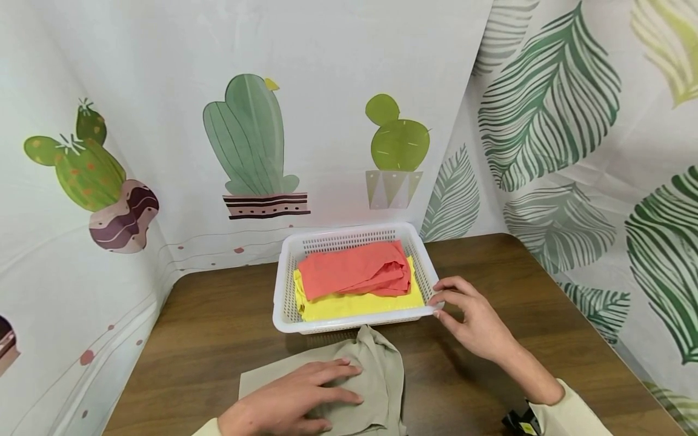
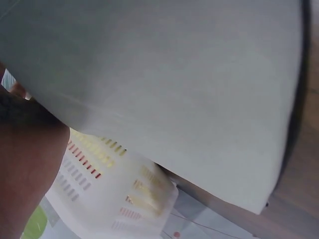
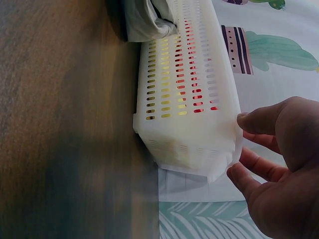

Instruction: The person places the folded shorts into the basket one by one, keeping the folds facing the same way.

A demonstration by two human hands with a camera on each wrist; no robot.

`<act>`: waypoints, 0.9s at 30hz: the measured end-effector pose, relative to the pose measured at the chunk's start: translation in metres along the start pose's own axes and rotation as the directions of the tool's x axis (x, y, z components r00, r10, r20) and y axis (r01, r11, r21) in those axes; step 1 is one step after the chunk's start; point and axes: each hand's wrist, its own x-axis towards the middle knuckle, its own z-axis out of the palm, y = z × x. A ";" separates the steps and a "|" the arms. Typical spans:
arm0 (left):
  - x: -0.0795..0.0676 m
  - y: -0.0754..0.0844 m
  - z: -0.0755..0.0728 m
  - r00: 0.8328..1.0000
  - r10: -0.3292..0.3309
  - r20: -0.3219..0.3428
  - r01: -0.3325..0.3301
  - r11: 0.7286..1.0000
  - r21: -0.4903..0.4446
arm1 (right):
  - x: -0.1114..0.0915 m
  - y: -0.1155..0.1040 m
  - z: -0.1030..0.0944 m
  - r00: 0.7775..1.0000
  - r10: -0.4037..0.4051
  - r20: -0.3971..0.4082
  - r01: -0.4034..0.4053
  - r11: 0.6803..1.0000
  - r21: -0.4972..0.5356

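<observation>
A white plastic basket (image 1: 349,321) with slotted walls stands on the table, holding a folded red cloth (image 1: 349,269) on top of a folded yellow cloth (image 1: 349,307). My right hand (image 1: 475,318) pinches the basket's near right corner, thumb and fingertips at the rim. In front of the basket lies a grey-green cloth (image 1: 376,378), folded, its upper right part rumpled and its tip up against the basket. My left hand (image 1: 297,396) rests on this cloth with fingers spread. The cloth fills most of the left wrist view.
The brown wooden table (image 1: 218,315) has rounded back corners. A white curtain (image 1: 332,79) printed with cacti hangs behind it, and a leaf-printed one (image 1: 551,121) hangs at the right. A black strap piece (image 1: 520,421) shows at the right sleeve.
</observation>
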 end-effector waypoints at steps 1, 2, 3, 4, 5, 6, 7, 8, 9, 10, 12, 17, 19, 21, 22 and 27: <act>0.002 0.000 0.000 1.000 -0.003 0.011 0.003 1.000 -0.014 | 0.000 0.000 0.000 1.000 -0.001 0.000 0.001 1.000 0.001; 0.004 0.000 0.000 1.000 -0.005 0.020 0.005 1.000 -0.025 | 0.000 0.000 0.000 1.000 -0.001 -0.001 0.001 1.000 0.003; 0.006 0.001 0.000 1.000 -0.007 0.028 0.008 0.999 -0.033 | 0.000 0.001 0.000 1.000 -0.001 -0.002 0.001 1.000 0.003; 0.008 0.001 0.000 0.999 -0.008 0.035 0.010 0.999 -0.040 | 0.000 0.001 0.000 1.000 -0.001 -0.003 0.001 1.000 0.004; 0.009 0.001 0.000 0.999 -0.009 0.039 0.011 0.999 -0.043 | 0.000 0.001 0.000 1.000 0.000 -0.002 0.000 1.000 0.005; 0.011 0.001 0.001 0.999 -0.008 0.042 0.010 0.999 -0.043 | 0.000 0.001 0.000 1.000 0.000 -0.002 0.000 1.000 0.005; 0.013 0.002 0.001 0.999 -0.006 0.042 0.008 0.999 -0.039 | -0.001 0.001 0.000 1.000 0.001 -0.002 -0.001 1.000 0.006; 0.014 0.002 0.002 0.999 -0.001 0.039 0.003 1.000 -0.031 | -0.001 0.001 0.001 1.000 0.002 -0.002 -0.002 1.000 0.006; 0.016 0.002 0.002 0.999 0.003 0.034 -0.002 1.000 -0.023 | -0.001 0.002 0.001 1.000 0.004 -0.001 -0.004 1.000 0.006; 0.017 0.002 0.002 1.000 0.011 0.028 -0.011 1.000 -0.014 | -0.001 0.002 0.001 1.000 0.005 0.000 -0.005 1.000 0.007; 0.020 0.003 0.003 1.000 0.027 0.013 -0.028 1.000 0.006 | -0.001 0.002 0.001 1.000 0.007 0.002 -0.007 1.000 0.006; 0.029 0.001 0.005 0.998 0.066 -0.001 -0.066 0.998 0.022 | -0.001 0.003 0.000 1.000 0.002 -0.002 -0.002 1.000 0.003; 0.032 0.001 0.006 0.997 0.071 0.010 -0.072 0.997 0.004 | -0.001 0.003 0.000 1.000 0.000 -0.003 0.000 1.000 0.005; 0.034 0.001 0.006 0.997 0.072 0.023 -0.072 0.997 -0.010 | -0.001 0.003 0.000 1.000 0.000 -0.005 0.000 1.000 0.008; 0.036 0.001 0.006 0.997 0.072 0.026 -0.072 0.997 -0.011 | -0.001 0.003 0.000 1.000 0.001 -0.005 -0.001 1.000 0.008; 0.044 0.002 0.007 0.996 0.082 0.025 -0.082 0.997 -0.001 | -0.002 0.002 0.001 1.000 -0.001 -0.007 0.001 1.000 0.010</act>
